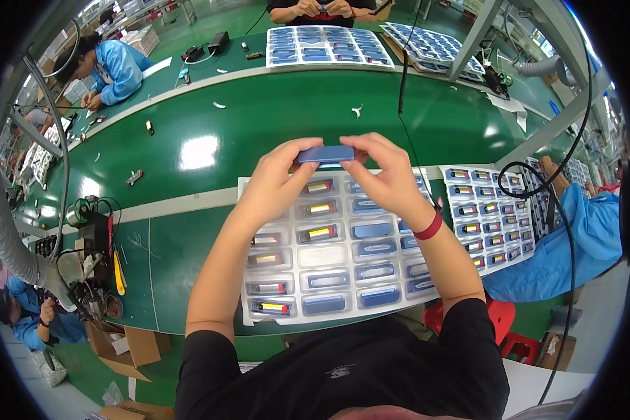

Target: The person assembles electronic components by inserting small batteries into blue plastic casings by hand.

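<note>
Both my hands hold a small blue rectangular plastic casing (327, 154) level above the far edge of a tray. My left hand (280, 173) pinches its left end between thumb and fingers. The right end is gripped the same way by my right hand (381, 173), with a red band on that wrist. Beneath them lies the white pocketed tray (322, 255). Its left columns hold several battery assemblies (271, 307) in yellow, red and black. Several blue casing pieces (378, 297) sit in its other pockets. My forearms cover parts of the tray.
At right stands another tray with battery assemblies (471, 228), near a co-worker's blue sleeve (549, 248). A yellow-handled tool (120, 274) lies left, beside tangled wires. Across the green belt (273, 105), a person works behind a filled tray (327, 65). A black cable (402, 84) hangs ahead.
</note>
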A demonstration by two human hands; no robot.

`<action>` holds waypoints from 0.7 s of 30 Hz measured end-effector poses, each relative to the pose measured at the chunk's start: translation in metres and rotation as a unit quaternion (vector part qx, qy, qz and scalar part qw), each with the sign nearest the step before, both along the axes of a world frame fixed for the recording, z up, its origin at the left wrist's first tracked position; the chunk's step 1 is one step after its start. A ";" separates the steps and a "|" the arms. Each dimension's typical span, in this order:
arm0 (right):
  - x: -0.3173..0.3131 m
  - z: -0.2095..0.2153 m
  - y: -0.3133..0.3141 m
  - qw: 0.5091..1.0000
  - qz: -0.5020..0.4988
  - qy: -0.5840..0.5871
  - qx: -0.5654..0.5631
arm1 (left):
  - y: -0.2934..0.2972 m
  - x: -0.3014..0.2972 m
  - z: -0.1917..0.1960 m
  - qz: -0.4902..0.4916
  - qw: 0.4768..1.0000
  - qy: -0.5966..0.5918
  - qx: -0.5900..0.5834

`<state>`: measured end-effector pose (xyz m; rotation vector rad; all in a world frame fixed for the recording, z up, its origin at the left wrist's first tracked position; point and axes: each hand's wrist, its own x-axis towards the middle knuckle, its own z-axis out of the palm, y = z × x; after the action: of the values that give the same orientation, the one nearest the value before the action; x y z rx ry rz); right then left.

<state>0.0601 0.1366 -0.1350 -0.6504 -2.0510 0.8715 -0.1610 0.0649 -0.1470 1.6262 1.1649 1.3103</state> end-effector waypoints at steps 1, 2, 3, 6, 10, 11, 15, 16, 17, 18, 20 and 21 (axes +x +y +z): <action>0.001 0.001 -0.003 0.998 0.000 -0.007 0.063 | 0.001 -0.004 0.002 0.036 0.989 0.118 0.079; 0.002 0.004 -0.006 0.992 -0.001 -0.014 0.127 | 0.000 -0.002 0.003 0.044 0.982 0.142 0.116; 0.002 0.005 -0.006 0.991 -0.004 -0.010 0.136 | -0.002 0.001 0.002 0.052 0.973 0.164 0.155; 0.001 0.006 -0.016 0.955 -0.031 -0.038 0.294 | -0.011 0.006 0.008 0.068 0.959 0.195 0.195; -0.001 0.014 -0.018 0.934 -0.037 -0.037 0.355 | -0.014 0.003 0.010 0.086 0.940 0.237 0.229; 0.000 0.015 -0.017 0.931 -0.043 -0.039 0.360 | -0.012 0.004 0.010 0.091 0.941 0.231 0.228; 0.015 0.015 -0.011 0.968 -0.019 -0.009 0.250 | -0.005 0.014 0.010 0.084 0.952 0.179 0.234; 0.018 0.005 -0.008 0.969 -0.016 0.016 0.246 | -0.003 0.020 0.009 0.094 0.956 0.159 0.228; 0.014 -0.001 -0.010 0.974 -0.012 0.061 0.220 | -0.005 0.021 0.006 0.098 0.960 0.140 0.220; 0.012 -0.006 -0.011 0.977 -0.018 0.085 0.197 | -0.005 0.024 -0.005 0.114 0.974 0.089 0.173; -0.016 0.001 -0.021 0.973 -0.018 0.146 0.180 | -0.013 0.007 -0.009 0.118 0.977 0.022 0.177; -0.026 0.009 -0.025 0.973 -0.008 0.159 0.168 | -0.015 -0.002 -0.012 0.128 0.979 -0.031 0.159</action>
<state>0.0338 0.1119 -0.1261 -0.3171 -1.8369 0.5559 -0.1628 0.0501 -0.1590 1.6815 1.2045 1.7743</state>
